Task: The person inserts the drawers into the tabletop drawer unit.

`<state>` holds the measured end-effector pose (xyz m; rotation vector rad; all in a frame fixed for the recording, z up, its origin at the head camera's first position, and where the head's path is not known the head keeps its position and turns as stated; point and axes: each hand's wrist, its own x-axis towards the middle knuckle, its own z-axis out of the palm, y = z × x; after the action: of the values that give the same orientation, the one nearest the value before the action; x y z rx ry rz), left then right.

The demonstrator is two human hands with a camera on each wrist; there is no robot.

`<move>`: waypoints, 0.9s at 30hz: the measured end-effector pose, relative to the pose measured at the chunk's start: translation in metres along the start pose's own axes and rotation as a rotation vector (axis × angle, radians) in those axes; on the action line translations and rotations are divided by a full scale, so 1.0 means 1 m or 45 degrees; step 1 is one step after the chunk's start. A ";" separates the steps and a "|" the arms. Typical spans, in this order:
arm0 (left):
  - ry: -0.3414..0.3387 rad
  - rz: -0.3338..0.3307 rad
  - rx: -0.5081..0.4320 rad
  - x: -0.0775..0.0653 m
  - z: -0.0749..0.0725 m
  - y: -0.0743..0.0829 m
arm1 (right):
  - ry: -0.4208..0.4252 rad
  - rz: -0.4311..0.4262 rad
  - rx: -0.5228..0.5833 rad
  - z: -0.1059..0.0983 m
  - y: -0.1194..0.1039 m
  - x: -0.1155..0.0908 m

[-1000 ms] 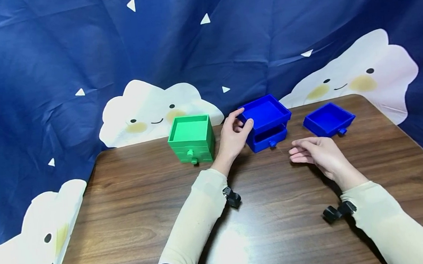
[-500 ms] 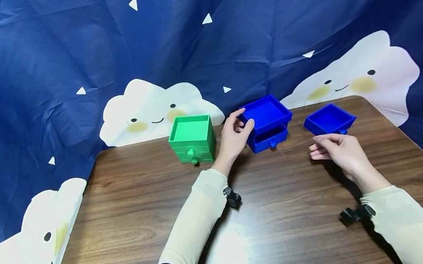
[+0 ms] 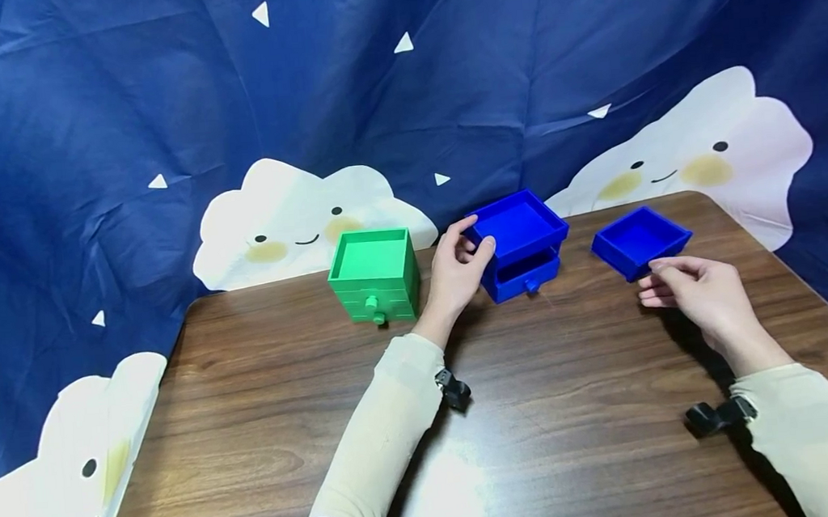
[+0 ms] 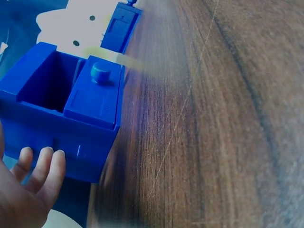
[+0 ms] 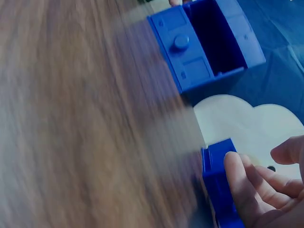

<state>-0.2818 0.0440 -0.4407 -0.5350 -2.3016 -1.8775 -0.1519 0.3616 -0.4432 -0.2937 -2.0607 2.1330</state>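
Observation:
My left hand (image 3: pixel 455 275) holds the left side of a blue drawer box (image 3: pixel 521 234), its thumb at the front corner and its forefinger at the rear of the top rim. The box has a dark upper slot above a knobbed lower drawer (image 4: pixel 97 90). To the right lies a loose blue drawer (image 3: pixel 639 242), upright on the table. At its front is my right hand (image 3: pixel 705 292), thumb and forefinger by the front edge, where the knob is hidden. In the right wrist view a gap shows between thumb and fingers.
A green drawer box (image 3: pixel 375 274) with two knobs stands left of the left hand. The wooden table (image 3: pixel 543 411) ends at a blue curtain (image 3: pixel 341 77) printed with white clouds.
My right hand has moved right, from in front of the blue box to the loose drawer's front edge. The left hand, both boxes and the drawer have stayed in place.

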 end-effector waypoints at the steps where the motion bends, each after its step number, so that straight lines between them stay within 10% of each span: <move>1: 0.001 0.000 0.002 0.000 0.000 0.000 | 0.010 0.004 -0.004 -0.002 0.001 0.001; 27: 0.005 0.012 0.009 0.000 0.000 0.000 | 0.064 0.191 0.059 -0.039 0.009 0.030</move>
<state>-0.2819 0.0438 -0.4408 -0.5402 -2.2985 -1.8634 -0.1707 0.4068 -0.4540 -0.5051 -2.0172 2.2294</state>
